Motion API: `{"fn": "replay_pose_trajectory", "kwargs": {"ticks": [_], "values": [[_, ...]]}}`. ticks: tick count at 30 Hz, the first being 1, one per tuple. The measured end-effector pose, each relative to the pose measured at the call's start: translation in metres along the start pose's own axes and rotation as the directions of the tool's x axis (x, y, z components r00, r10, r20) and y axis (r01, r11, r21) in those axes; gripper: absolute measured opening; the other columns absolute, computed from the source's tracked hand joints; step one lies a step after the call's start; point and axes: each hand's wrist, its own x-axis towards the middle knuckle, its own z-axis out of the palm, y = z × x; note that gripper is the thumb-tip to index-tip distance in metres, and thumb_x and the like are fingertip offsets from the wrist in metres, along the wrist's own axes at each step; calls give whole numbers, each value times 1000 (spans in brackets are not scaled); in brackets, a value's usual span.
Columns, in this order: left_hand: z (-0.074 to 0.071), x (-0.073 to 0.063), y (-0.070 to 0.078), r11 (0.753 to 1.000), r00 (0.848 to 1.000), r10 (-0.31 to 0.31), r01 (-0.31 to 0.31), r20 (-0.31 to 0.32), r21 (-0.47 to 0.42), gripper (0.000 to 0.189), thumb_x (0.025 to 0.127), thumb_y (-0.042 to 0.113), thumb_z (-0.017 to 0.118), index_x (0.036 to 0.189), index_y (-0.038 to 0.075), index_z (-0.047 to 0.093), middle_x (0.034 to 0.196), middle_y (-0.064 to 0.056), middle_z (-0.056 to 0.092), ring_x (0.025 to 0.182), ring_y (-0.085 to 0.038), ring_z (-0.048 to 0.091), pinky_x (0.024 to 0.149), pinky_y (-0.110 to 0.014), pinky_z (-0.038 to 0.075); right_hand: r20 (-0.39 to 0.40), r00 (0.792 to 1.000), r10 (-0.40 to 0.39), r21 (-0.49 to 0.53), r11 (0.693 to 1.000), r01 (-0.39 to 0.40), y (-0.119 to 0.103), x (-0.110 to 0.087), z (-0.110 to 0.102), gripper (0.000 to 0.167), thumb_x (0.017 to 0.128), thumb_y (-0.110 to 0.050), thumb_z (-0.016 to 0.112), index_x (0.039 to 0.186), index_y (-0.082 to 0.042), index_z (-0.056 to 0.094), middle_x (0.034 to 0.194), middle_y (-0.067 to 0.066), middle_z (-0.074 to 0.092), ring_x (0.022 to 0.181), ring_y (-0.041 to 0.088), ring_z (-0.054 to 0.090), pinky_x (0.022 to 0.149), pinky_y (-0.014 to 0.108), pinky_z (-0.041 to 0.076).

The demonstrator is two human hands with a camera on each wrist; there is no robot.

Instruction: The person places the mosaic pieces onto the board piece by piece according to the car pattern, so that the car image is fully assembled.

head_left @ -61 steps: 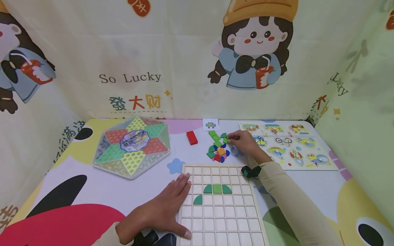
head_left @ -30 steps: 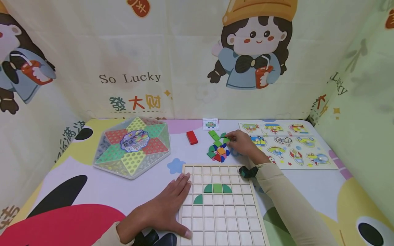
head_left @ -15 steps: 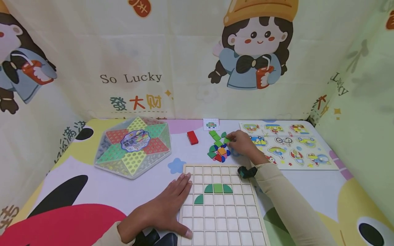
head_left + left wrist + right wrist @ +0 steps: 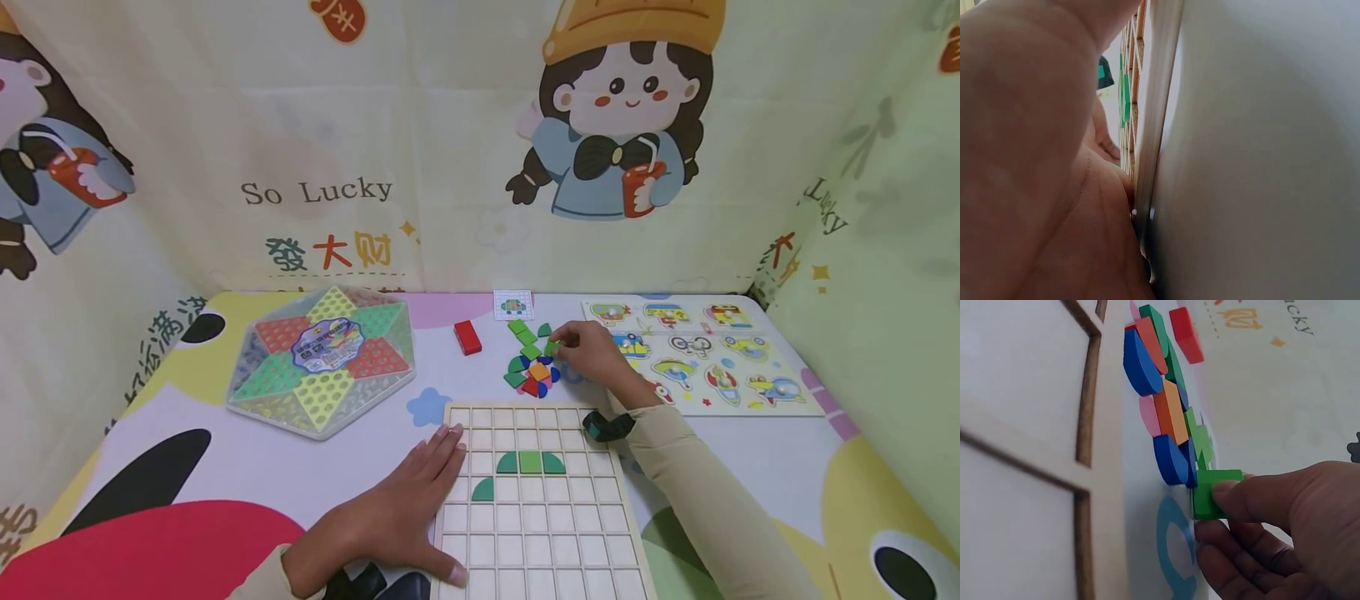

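My right hand [image 4: 600,358] pinches a green square block [image 4: 1202,497] between thumb and fingers at the right side of the loose pile. The block appears low, close to the tabletop. My left hand [image 4: 405,504] rests with fingers extended on the left edge of a wooden grid board [image 4: 534,550]. On the board lie a light green square [image 4: 530,462], a green quarter circle on either side of it, and another quarter circle [image 4: 483,490] one row nearer. The left wrist view shows mostly palm against the board's edge.
Loose blue, red, pink, green and orange blocks [image 4: 539,372] lie beyond the board. Behind them is a small pattern card [image 4: 513,304]. A red block [image 4: 467,337] sits farther left, a hexagonal star-patterned case [image 4: 322,358] at left, and a vehicle puzzle board [image 4: 697,392] at right.
Over two seconds my right wrist has shifted slightly left, while its fingers stay at the green square block with only small movements. My left hand and the pieces on the board hold still.
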Motion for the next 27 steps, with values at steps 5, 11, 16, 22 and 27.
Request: {"fn": "replay_pose_trajectory", "kwargs": {"ticks": [5,11,16,22,27], "values": [[0,0,-1,1000,1000,9,-9,-10,10,125,68,81,62,156,7,13,163,-4,-4,147,-24,-8,115,-54,10,-20,1000,-9,23,1000,9,3,-2,-4,16,91,-3,65,106,-1,70,99,13,67,90,26,59,81,39,48],[1,0,-1,1000,1000,10,-10,-13,17,125,68,80,63,156,7,13,163,-4,-5,147,-24,-9,115,-53,10,2,999,32,50,998,-33,5,-4,-5,17,92,-6,66,108,-4,71,103,11,67,93,26,59,85,39,48],[1,1,-1,1000,1000,4,-4,-14,20,126,67,82,62,156,7,13,163,-4,-4,147,-24,-8,115,-53,10,35,999,25,71,997,-27,4,-8,-5,17,91,-6,67,107,-5,72,103,10,67,94,26,60,87,39,49],[1,1,0,1000,1000,-8,8,-8,15,126,67,82,61,156,7,14,163,-4,-3,147,-24,-8,115,-53,9,26,999,-46,64,997,44,3,-14,-3,21,91,-6,69,112,-4,70,100,9,66,89,24,58,83,36,50],[1,1,1,1000,1000,-11,11,-7,16,127,66,82,62,156,7,14,163,-4,-3,147,-24,-8,115,-53,9,56,990,-130,94,988,125,-6,-24,3,21,91,-4,68,111,-3,72,98,7,66,84,22,57,74,30,49]]}}
